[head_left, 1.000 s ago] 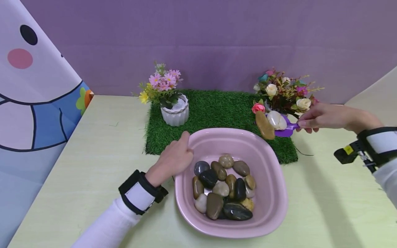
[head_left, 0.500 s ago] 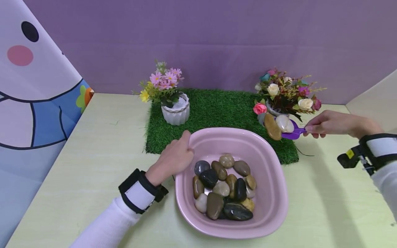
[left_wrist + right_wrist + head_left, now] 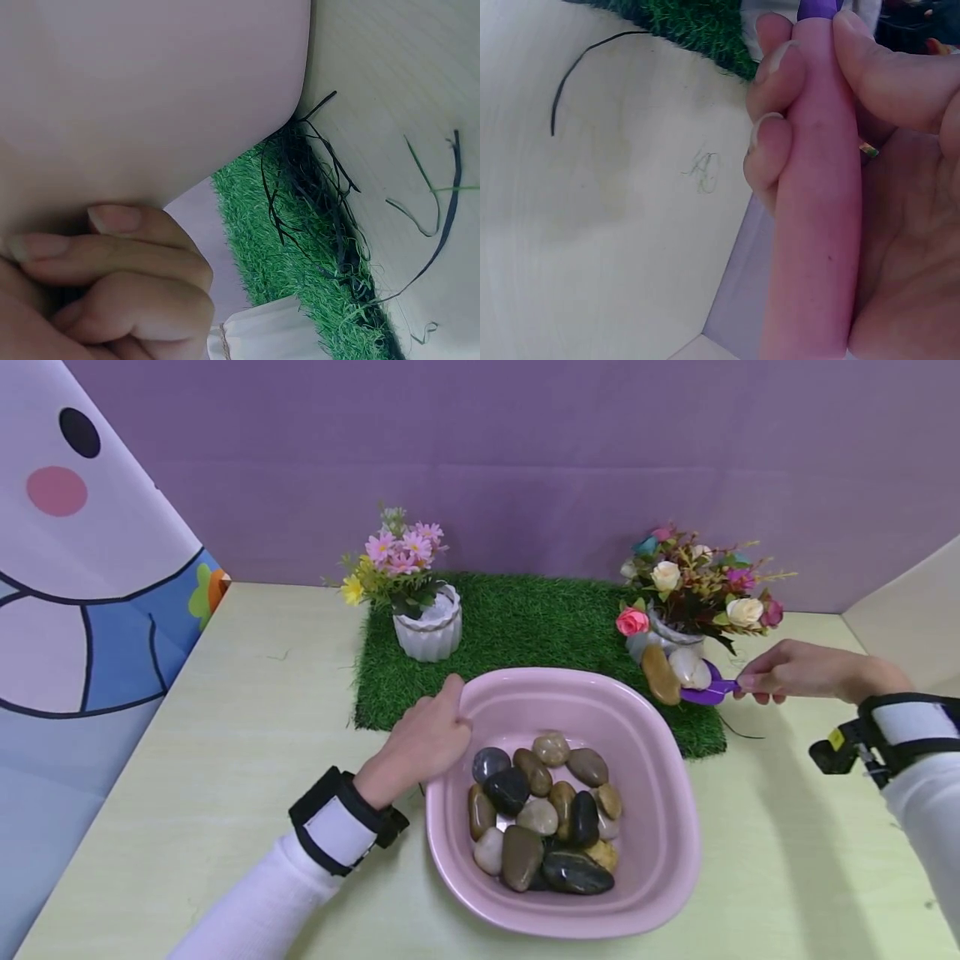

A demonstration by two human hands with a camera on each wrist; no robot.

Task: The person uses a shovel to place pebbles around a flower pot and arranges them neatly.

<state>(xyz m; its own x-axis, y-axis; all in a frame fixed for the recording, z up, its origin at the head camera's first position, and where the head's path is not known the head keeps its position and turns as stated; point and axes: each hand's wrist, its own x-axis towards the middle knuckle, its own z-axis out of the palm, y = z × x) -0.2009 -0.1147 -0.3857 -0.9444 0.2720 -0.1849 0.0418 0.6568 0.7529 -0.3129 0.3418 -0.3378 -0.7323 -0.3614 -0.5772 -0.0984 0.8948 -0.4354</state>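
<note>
In the head view my left hand (image 3: 423,739) grips the upper left rim of a pink basin (image 3: 678,827), which holds several smooth stones (image 3: 521,856). The left wrist view shows fingers (image 3: 120,259) curled under that rim. My right hand (image 3: 813,672) holds a small toy shovel with a purple blade (image 3: 720,688); the right wrist view shows its pink handle (image 3: 817,187) in the curled fingers. A white stone (image 3: 688,668) lies on the blade, and a long brown stone (image 3: 661,677) is at its tip. Both stand just in front of the right flower pot.
Artificial grass (image 3: 540,618) lies behind the basin. A white pot with pink and yellow flowers (image 3: 427,631) stands on its left; a pot of mixed roses (image 3: 671,631) stands on its right. A purple cloth (image 3: 525,460) hangs at the back.
My right hand has moved right and slightly down with the shovel and both stones, uncovering the front of the right flower pot. My left hand stays on the basin rim.
</note>
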